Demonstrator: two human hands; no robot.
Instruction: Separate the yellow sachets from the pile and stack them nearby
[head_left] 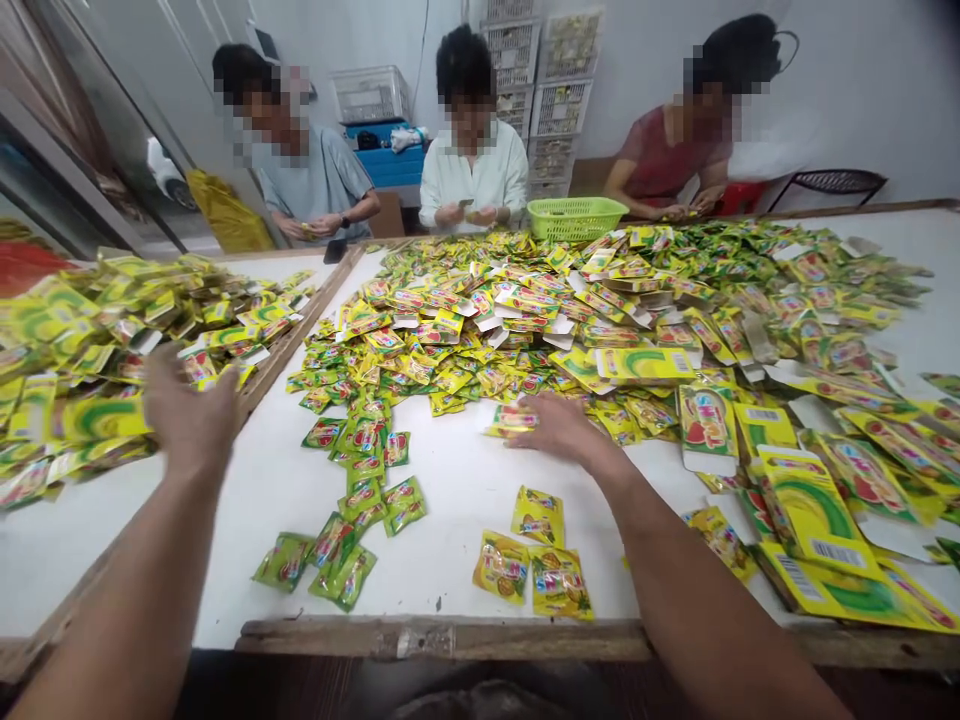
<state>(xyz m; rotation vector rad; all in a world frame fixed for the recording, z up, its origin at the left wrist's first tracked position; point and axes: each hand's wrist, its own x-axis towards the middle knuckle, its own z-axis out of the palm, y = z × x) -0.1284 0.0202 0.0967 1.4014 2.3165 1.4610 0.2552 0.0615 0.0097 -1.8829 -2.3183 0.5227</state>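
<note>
Right hand [559, 428]: fingers flat, together, pressing a yellow sachet [510, 420] at the fingertips. Left hand [187, 410]: fingers spread, empty, above packets [97, 330]. Sachet print blurred; lettering unreadable.

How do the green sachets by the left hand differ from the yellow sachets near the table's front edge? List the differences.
The green sachets are green and many, strung in a loose trail of overlapping packets. The yellow sachets are yellow and few, four lying flat, mostly side by side. The green sachets lie nearer the left hand; the yellow ones lie below the right hand. Both are small printed packets on the white table.
</note>
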